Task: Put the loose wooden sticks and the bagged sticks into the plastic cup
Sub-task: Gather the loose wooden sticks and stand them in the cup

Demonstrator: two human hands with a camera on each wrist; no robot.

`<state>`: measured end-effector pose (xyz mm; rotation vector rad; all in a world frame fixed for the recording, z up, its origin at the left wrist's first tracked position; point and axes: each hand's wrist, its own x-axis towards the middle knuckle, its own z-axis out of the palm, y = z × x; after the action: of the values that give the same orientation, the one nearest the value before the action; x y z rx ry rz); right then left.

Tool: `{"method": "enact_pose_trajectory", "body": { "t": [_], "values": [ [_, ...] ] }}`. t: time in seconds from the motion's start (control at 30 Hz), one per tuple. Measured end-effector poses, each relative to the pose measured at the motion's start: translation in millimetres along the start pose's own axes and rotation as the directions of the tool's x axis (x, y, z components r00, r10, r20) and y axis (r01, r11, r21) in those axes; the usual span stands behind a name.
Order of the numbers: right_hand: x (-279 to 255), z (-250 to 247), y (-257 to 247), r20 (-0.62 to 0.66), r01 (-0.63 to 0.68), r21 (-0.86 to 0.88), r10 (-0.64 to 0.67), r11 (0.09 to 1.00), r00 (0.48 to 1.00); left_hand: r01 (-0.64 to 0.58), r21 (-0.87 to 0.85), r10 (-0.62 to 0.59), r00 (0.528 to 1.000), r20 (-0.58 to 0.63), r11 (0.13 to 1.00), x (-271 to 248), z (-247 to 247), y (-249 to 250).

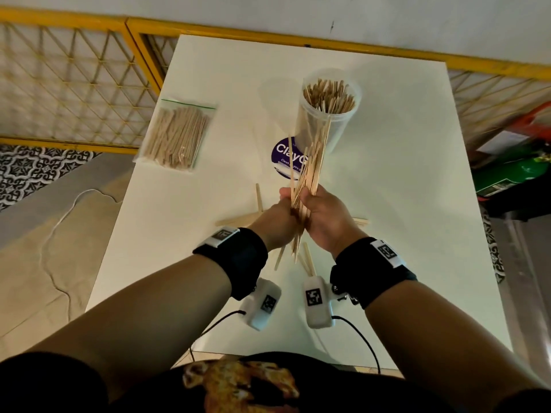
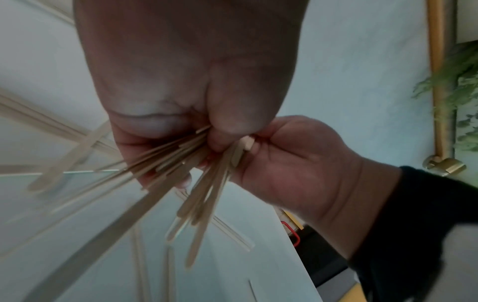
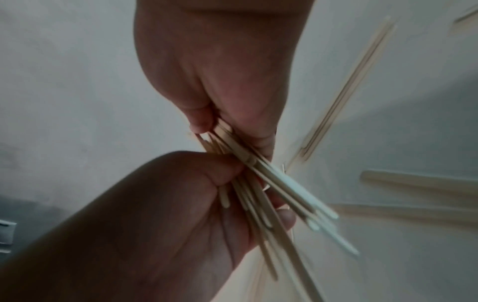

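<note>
A white table [image 1: 387, 234] carries a round purple sticker [image 1: 283, 158]. Behind it runs a yellow lattice fence [image 1: 74, 84]; a green cylinder [image 1: 518, 171] lies to the right.

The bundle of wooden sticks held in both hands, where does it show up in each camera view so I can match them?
Head: bundle of sticks at centre, fanning up toward the plastic cup.
Left wrist: bundle at centre, splaying down and left.
Right wrist: bundle at centre, running down and right.
Shared landmark: the left hand and right hand meet around it; loose sticks lie on the white table below.
</note>
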<state>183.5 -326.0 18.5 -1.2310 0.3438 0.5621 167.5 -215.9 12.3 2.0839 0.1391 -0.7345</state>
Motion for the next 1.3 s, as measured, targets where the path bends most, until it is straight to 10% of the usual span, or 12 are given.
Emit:
{"method": "enact_pose_trajectory", "body": {
  "t": [0.4, 0.63, 0.93, 1.03, 1.17, 1.3],
  "values": [
    [12.4, 2.2, -11.4, -0.09, 0.167, -0.335, -0.208, 0.927, 0.974, -0.05, 0.209, 0.044, 0.998, 0.034, 0.977, 0.9, -30.5, 5.3],
    [6.9, 4.9, -18.4, 0.183, 0.189, -0.706, -0.083, 0.683, 0.98, -0.305, -0.502, 0.232, 0.951, -0.204, 0.809, -13.8, -63.9, 44.0],
    [7.8, 3.7, -38.7, 0.23, 0.19, -0.677, -0.04, 0.711, 0.972, -0.372, -0.516, 0.236, 0.921, -0.311, 0.772, -10.8, -55.0, 58.6],
    [5.4, 1.7, -53.2, 0.053, 0.215, -0.572, -0.225, 0.792, 0.973, -0.277, -0.741, 0.03, 0.944, -0.328, 0.611, -1.8, -58.8, 41.7],
    [-2.1, 9.0, -93.4, -0.04, 0.442, -0.322, -0.478, 0.837, 0.877, 0.031, -0.935, -0.217, 0.975, -0.049, 0.353, 3.7, -49.5, 18.4],
    [-14.7, 29.2, -107.3, 0.057, 0.488, -0.144, -0.485, 0.861, 0.873, 0.152, -0.963, -0.194, 0.975, 0.109, 0.222, 2.1, -32.6, 32.3]
  ]
}}
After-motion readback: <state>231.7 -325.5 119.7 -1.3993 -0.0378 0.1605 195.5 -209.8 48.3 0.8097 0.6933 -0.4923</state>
